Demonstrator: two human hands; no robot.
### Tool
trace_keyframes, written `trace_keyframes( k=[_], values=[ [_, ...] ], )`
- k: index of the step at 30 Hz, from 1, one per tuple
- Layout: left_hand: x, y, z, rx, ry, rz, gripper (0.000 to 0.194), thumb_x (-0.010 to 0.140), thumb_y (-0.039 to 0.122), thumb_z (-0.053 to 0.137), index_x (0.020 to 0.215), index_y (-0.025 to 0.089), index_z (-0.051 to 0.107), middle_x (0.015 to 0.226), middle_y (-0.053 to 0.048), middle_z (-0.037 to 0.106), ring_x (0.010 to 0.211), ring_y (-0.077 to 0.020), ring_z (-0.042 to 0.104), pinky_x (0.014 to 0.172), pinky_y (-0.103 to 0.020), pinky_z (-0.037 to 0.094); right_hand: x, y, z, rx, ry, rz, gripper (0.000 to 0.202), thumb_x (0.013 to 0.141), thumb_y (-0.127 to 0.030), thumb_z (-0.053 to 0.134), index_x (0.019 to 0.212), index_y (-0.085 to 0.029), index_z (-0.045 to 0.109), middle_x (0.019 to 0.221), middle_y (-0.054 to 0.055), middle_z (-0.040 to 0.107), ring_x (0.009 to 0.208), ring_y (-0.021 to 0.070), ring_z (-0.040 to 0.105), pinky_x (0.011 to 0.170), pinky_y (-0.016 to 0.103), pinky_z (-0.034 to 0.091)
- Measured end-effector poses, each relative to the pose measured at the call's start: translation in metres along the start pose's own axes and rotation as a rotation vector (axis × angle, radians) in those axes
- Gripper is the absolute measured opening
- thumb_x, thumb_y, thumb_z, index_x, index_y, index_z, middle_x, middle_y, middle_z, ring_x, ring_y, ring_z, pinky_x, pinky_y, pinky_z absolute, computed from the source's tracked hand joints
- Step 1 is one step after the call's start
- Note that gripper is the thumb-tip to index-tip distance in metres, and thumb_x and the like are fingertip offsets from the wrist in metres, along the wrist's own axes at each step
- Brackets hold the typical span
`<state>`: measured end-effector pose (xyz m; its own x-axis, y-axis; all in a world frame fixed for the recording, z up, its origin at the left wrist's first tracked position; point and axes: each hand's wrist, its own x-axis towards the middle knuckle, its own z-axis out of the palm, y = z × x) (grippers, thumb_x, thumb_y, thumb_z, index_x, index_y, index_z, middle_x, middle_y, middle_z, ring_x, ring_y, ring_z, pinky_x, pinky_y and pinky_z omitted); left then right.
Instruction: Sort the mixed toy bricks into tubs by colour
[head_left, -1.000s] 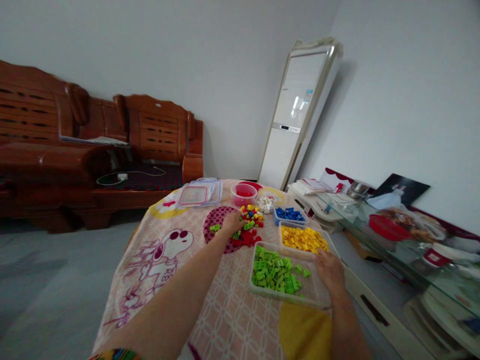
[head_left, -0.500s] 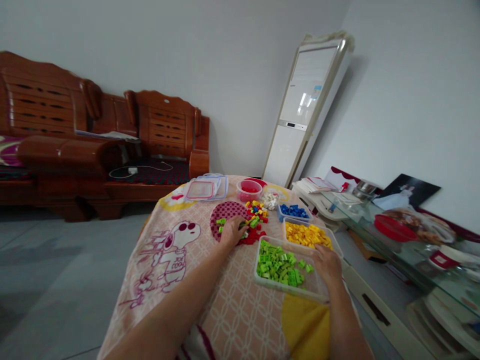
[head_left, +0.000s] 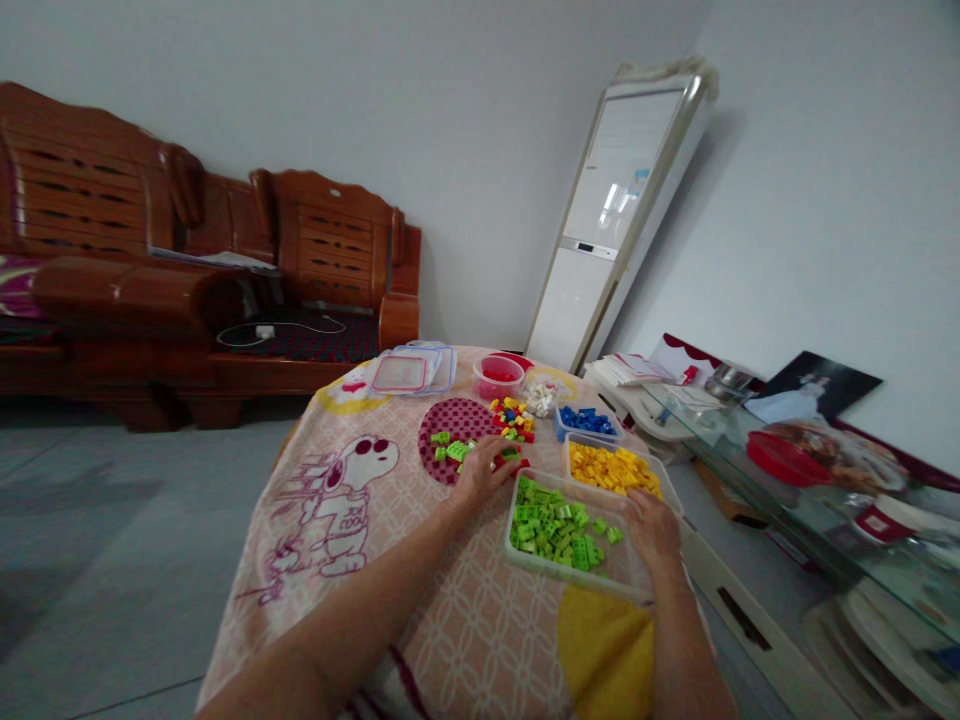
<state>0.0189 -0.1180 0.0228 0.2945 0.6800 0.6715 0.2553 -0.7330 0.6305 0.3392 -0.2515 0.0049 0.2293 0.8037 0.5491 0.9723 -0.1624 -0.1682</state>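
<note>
My left hand (head_left: 484, 472) reaches over the loose pile in the middle of the table, its fingers apart and bent down onto red bricks (head_left: 523, 466) and a few green ones. What lies under the fingertips is partly hidden. Just left of it, several green toy bricks (head_left: 454, 452) lie on the purple round patch of the tablecloth. My right hand (head_left: 651, 525) rests where two clear plastic boxes meet, fingers loosely spread at the yellow bricks (head_left: 611, 466), thumb over the box of green bricks (head_left: 555, 525). I see nothing held in it.
Beyond the hands are a mixed brick pile (head_left: 512, 415), white bricks (head_left: 540, 398), a box of blue bricks (head_left: 586, 422) and a tub of red bricks (head_left: 499, 374). Stacked lids (head_left: 405, 372) lie at the back left. A glass-topped table (head_left: 787, 510) stands close on the right.
My left hand has moved right and slightly toward me, uncovering more green bricks on the purple patch. My right hand stays in nearly the same place.
</note>
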Motion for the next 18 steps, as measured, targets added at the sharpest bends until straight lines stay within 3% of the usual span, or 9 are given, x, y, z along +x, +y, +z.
trace_keyframes(
  k=[5,9,14,18],
  values=[
    [-0.015,0.02,0.017,-0.133,-0.159,0.134,0.023,0.087,0.034,0.062,0.101,0.018,0.07,0.107,-0.01,0.068,0.103,-0.0198,0.064,0.092,-0.034,0.052,-0.001,0.005,0.004,0.027,0.043,-0.007,0.039,0.084,-0.036,0.044,0.097,-0.014,0.072,0.1,0.014,0.072,0.093,0.0251,0.066,0.088,0.036,0.048],
    [-0.013,0.017,0.014,-0.078,-0.126,0.133,0.025,0.09,0.033,0.056,0.104,0.018,0.07,0.115,-0.011,0.067,0.109,-0.021,0.062,0.096,-0.036,0.05,-0.001,0.005,0.004,0.018,0.036,-0.029,0.035,0.084,-0.033,0.045,0.097,-0.016,0.073,0.097,0.012,0.072,0.09,0.0241,0.066,0.086,0.035,0.048],
    [0.001,-0.013,-0.018,0.257,0.076,-0.109,0.024,0.088,0.024,0.054,0.105,0.019,0.069,0.108,-0.009,0.07,0.104,-0.0216,0.062,0.097,-0.038,0.047,-0.001,0.003,0.001,0.02,0.036,-0.033,0.035,0.084,-0.031,0.045,0.096,-0.014,0.072,0.097,0.013,0.072,0.09,0.0246,0.065,0.087,0.036,0.048],
    [0.004,-0.033,-0.041,0.531,0.037,-0.307,0.027,0.085,0.032,0.057,0.104,0.018,0.07,0.103,-0.01,0.071,0.101,-0.0255,0.061,0.095,-0.039,0.045,-0.001,0.003,0.001,0.02,0.02,-0.025,0.036,0.084,-0.032,0.043,0.096,-0.014,0.072,0.097,0.013,0.072,0.09,0.0251,0.065,0.086,0.036,0.048]
  ],
)
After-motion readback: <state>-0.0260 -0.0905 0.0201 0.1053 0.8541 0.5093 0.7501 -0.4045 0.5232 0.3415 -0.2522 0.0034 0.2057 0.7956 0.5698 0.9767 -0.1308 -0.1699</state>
